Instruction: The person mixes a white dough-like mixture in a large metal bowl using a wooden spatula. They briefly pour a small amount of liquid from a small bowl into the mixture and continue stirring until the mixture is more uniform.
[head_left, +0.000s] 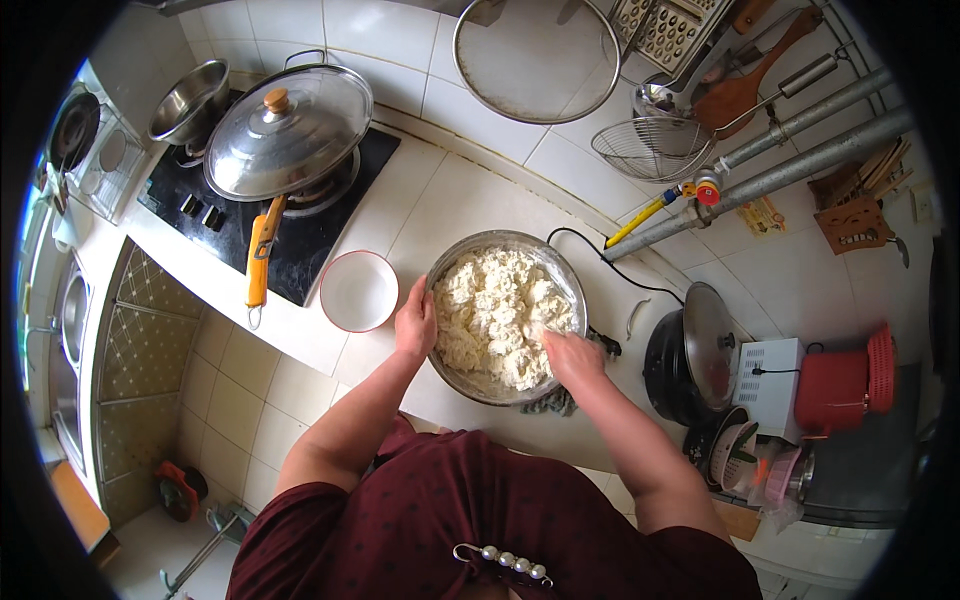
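Observation:
A wide metal bowl (566, 274) stands on the countertop in front of me, full of shaggy, crumbly white dough (495, 307). Flour coats its inner wall. My left hand (417, 319) grips the bowl at its left side, thumb up by the rim. Over the right part of the bowl, my right hand (574, 358) reaches in, its fingertips blurred against the dough. Whether those fingers hold any dough or a tool is hidden. Just left of my left hand sits a white bowl with a red rim (359, 291), with nothing seen inside.
A gas hob (360, 187) at the left carries a lidded pan (289, 131) whose yellow handle (259, 262) juts over the front edge. A dark cloth (551, 403) lies under the metal bowl's edge. Right of it are a black cord (622, 279) and a lidded black pot (667, 367).

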